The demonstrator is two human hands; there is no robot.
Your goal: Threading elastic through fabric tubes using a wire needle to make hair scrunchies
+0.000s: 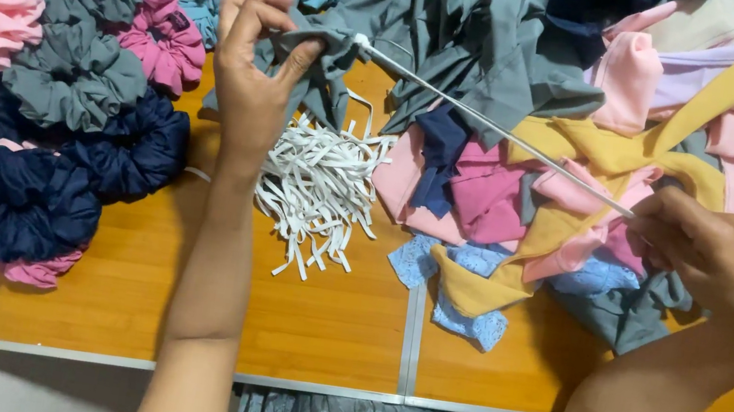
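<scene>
The right hand [713, 259], closed, pinches a thin white rod [493, 123] by its near end. The left hand [257, 66] grips bunched grey fabric [311, 59] over the rod's tip, above the wooden tabletop [312, 323]. The cloth looks soft and limp, best held gathered; the rod seems stiff.

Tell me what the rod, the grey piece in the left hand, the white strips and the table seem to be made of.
Rod: thin and straight with a pale sheen, probably metal, possibly plastic.
Grey piece: matte woven cloth, soft folds and creases, bunched by the left hand.
White strips: flat, limp, curling bands, likely elastic or cloth tape.
Table: glossy orange-brown wood-look top, perhaps laminate, with a pale metal-looking edge.
</scene>
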